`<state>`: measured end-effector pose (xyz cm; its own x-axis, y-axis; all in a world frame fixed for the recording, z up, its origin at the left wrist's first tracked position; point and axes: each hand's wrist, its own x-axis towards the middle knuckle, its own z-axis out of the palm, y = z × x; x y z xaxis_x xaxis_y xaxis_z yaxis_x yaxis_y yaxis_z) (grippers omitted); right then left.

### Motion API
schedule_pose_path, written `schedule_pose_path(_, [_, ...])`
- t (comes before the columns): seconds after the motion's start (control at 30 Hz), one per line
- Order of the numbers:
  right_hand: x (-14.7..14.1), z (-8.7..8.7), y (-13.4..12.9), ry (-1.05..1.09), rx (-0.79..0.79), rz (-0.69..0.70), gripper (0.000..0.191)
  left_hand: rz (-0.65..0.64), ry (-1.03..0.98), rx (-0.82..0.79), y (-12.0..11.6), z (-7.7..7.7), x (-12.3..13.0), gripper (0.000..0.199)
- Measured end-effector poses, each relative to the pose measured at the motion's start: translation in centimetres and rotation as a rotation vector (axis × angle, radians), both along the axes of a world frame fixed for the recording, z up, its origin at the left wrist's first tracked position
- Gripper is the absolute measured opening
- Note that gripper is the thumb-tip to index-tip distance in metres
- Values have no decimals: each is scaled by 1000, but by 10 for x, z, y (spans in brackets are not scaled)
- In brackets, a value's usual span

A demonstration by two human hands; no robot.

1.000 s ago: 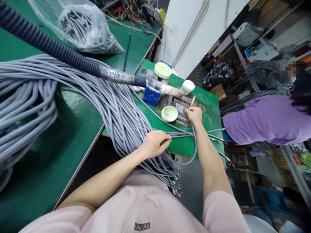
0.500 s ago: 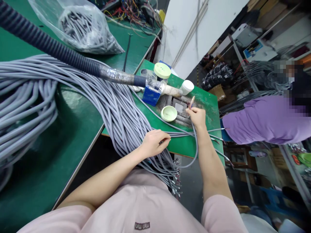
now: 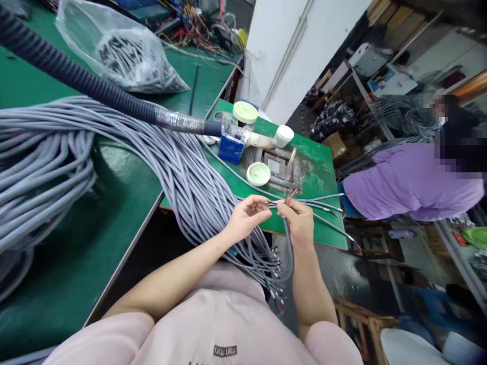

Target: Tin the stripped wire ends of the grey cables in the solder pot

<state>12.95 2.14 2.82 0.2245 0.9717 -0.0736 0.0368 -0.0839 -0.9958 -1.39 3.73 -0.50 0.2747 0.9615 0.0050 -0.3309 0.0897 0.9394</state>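
The end of a grey multi-core cable (image 3: 288, 241) is pinched in my right hand (image 3: 302, 223). Its thin coloured wires (image 3: 290, 195) fan out above the fingertips, and one points left. Beside it is my left hand (image 3: 249, 218), thumb and forefinger apart, the fingertips at the left-pointing wire; whether they touch it is hard to see. Under and left of my left hand lies a thick bundle of grey cables (image 3: 198, 177), with wire ends (image 3: 279, 291) hanging below the table edge. More cable ends (image 3: 327, 205) lie on the green table just beyond my right hand.
A blue box (image 3: 231, 148) stands by a ribbed hose (image 3: 125, 104). Near it are a pale green dish (image 3: 258, 174), a white jar (image 3: 283, 136), a lidded tub (image 3: 245, 112) and a soot-stained metal fixture (image 3: 279, 170). A clear bag (image 3: 152, 71) sits behind. A person in purple (image 3: 411, 182) is at right.
My right hand has drawn the cable end back from the metal fixture toward my body. My left hand has shifted slightly forward, its fingers opening beside the wires.
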Motion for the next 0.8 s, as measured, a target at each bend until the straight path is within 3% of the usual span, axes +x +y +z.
schedule_pose_path(0.1, [-8, 6, -9, 20, 22, 20, 9, -2, -212, -246, -8, 2, 13, 33])
schedule_pose_path(0.3, [-12, 5, -13, 111, 63, 77, 9, 83, -414, -462, -12, 17, 19, 33])
schedule_pose_path(0.47, [-7, -5, -32, 4, 37, 179, 45, 73, -494, -521, -6, 28, 6, 26])
schedule_pose_path(0.67, [-16, -5, -55, -202, 227, 142, 48, -223, -645, -759, -17, 27, 10, 24])
schedule_pose_path(0.8, [-20, -6, -53, -202, 204, 148, 54, -207, -623, -715, -24, 20, 13, 28])
